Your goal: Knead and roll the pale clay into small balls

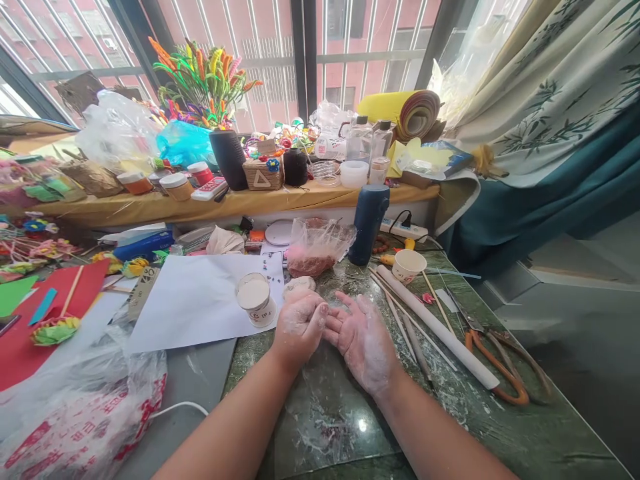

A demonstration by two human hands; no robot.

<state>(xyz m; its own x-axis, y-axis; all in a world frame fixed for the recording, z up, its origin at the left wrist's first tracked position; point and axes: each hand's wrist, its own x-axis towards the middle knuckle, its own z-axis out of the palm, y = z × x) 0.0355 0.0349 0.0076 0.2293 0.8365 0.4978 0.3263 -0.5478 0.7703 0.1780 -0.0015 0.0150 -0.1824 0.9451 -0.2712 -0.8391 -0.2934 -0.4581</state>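
Observation:
Both my hands are dusted with white flour over a green marble tabletop. My left hand is curled, its fingertips touching the palm of my right hand, which lies palm up with its fingers spread. I cannot make out anything inside the left hand. A pale lump of dough rests just beyond the left hand. A paper cup of white flour stands to its left on a white sheet of paper. A clear plastic bag with reddish-brown filling lies behind.
A white rolling pin, thin sticks and orange-handled scissors lie to the right. A small paper cup and a dark blue bottle stand behind. A printed plastic bag sits lower left. The shelf at the window is crowded with craft items.

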